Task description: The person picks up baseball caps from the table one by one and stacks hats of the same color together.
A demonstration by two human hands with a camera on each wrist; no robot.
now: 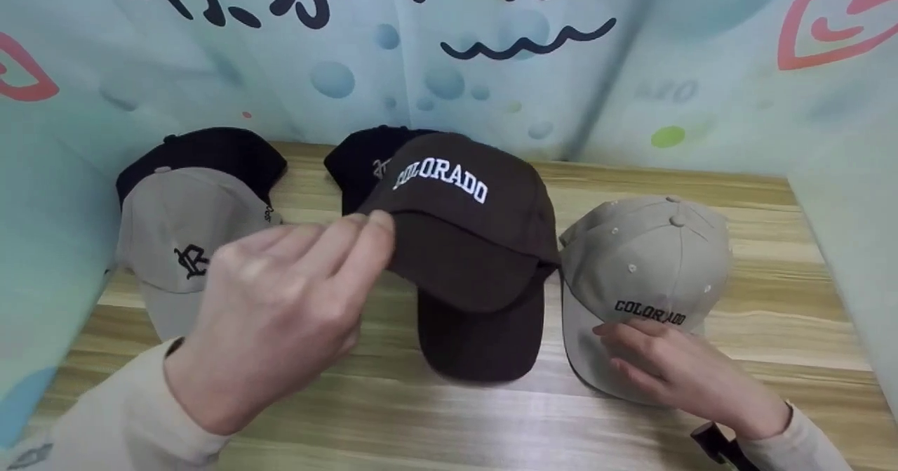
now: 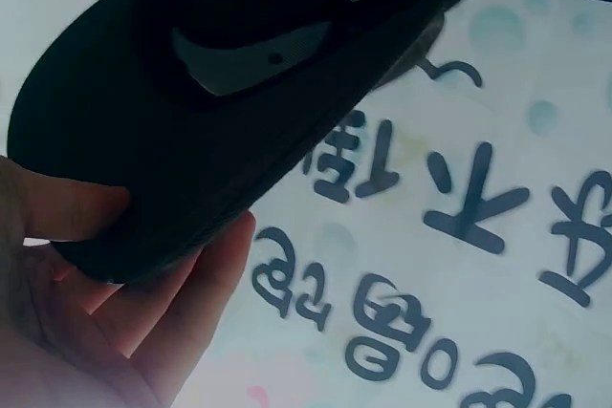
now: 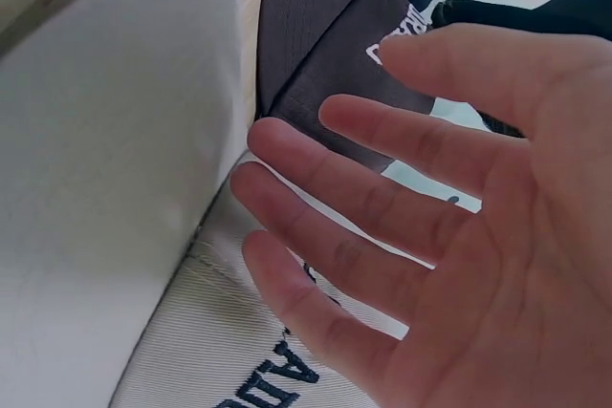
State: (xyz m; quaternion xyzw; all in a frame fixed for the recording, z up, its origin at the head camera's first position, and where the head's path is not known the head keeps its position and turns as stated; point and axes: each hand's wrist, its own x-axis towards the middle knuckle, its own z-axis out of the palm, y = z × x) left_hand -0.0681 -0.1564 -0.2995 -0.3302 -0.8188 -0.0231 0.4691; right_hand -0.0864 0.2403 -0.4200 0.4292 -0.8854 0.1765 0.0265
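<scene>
My left hand [image 1: 287, 302] pinches the brim edge of a dark brown baseball cap [image 1: 449, 246] with white COLORADO lettering. In the left wrist view, the thumb lies on one face of the brim [image 2: 115, 150] and the fingers behind it. This cap is raised over another dark cap [image 1: 484, 345], of which mainly the brim shows in the head view. To the right, my right hand [image 1: 673, 366] hovers at or touches the brim of a beige cap [image 1: 652, 260] with black COLORADO lettering; contact is unclear. Its fingers [image 3: 354, 188] are spread and hold nothing.
At the left, a grey cap [image 1: 175, 218] with a black emblem overlaps a black cap [image 1: 217, 148]. Another black cap [image 1: 351, 169] stands partly hidden behind the held one. A printed cloth backdrop [image 1: 393, 57] rises behind the wooden tabletop [image 1: 772, 267].
</scene>
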